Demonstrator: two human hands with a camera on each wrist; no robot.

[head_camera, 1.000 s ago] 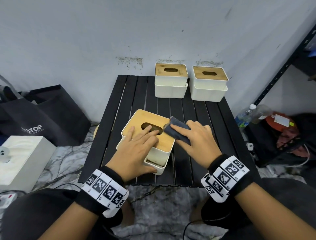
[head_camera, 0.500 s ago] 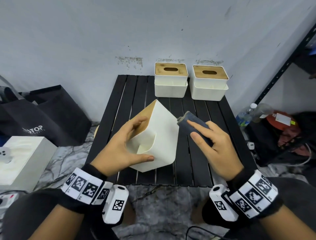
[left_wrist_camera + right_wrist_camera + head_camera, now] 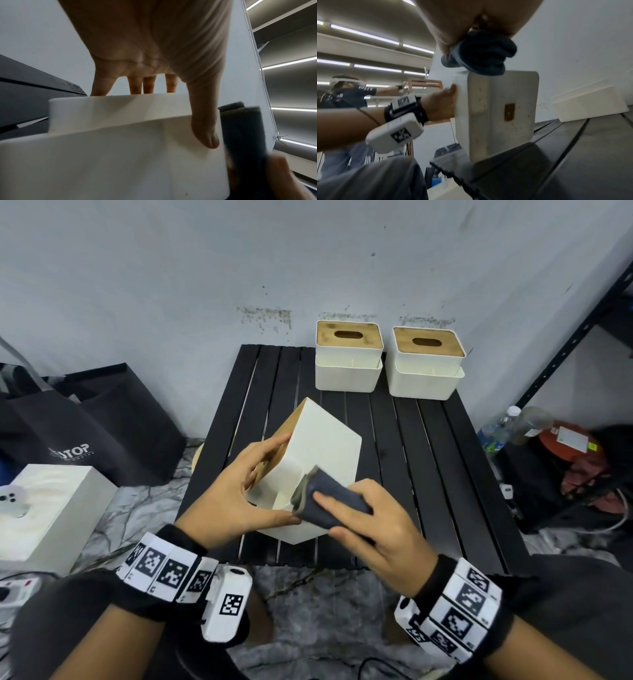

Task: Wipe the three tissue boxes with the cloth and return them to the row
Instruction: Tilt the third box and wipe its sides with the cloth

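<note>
A white tissue box (image 3: 322,446) with a wooden lid is tipped on its side above the near part of the black slatted table (image 3: 428,460). My left hand (image 3: 236,491) grips it, fingers over the lid side and thumb (image 3: 204,129) on the white wall (image 3: 120,155). My right hand (image 3: 373,522) holds a folded dark grey cloth (image 3: 329,498) and presses it against the box's near white side; the cloth (image 3: 481,54) sits on the box's upper edge (image 3: 496,115) in the right wrist view. Two more tissue boxes (image 3: 347,354) (image 3: 426,361) stand upright at the table's far edge.
A black bag (image 3: 85,433) and a white box (image 3: 44,508) sit on the floor at left. A black shelf frame (image 3: 575,337) with bottles (image 3: 507,426) and clutter stands at right. Another person (image 3: 347,92) is seen far off in the right wrist view.
My left hand lifted the near box off the table and tipped it on its side. The right hand brought the cloth from the lid down onto the box's white side.
</note>
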